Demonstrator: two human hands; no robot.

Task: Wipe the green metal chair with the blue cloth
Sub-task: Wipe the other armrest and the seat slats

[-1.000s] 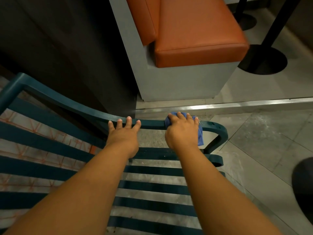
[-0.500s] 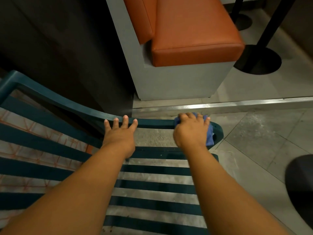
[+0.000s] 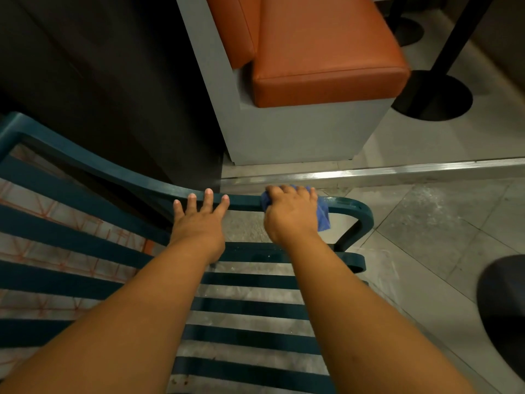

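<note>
Item under inspection: green metal chair (image 3: 255,305) with flat slats and a curved tubular armrest (image 3: 244,201), standing on a tiled floor (image 3: 426,231).
Cleaning tool: blue cloth (image 3: 323,216), bunched, lying on the armrest's top face near its front bend; one corner hangs below the rail.
Right hand (image 3: 291,213): fingers curled over the blue cloth and the rail, pressing the cloth to the metal; grip closed on the cloth.
Left hand (image 3: 199,223): fingers spread wide and flat, tips resting on the armrest rail, holding nothing; judged to be steadying the chair.
Armrest condition: a wet sheen with droplets shows on the rail just beyond the cloth, toward the bend; judged to be a wiped stretch.
Seat slats: small pale specks visible on the slat nearest the hands; no cloth contact there at present.
Work done, as judged: part of this armrest's top face only.
Work left, as judged: the bend and front upright of the armrest, the seat slats, the back slats at left; the far armrest is out of view.
Surroundings: orange padded bench (image 3: 324,49) on a grey base, well apart from the chair.
Stage: early to middle; wiping in hand.
</note>
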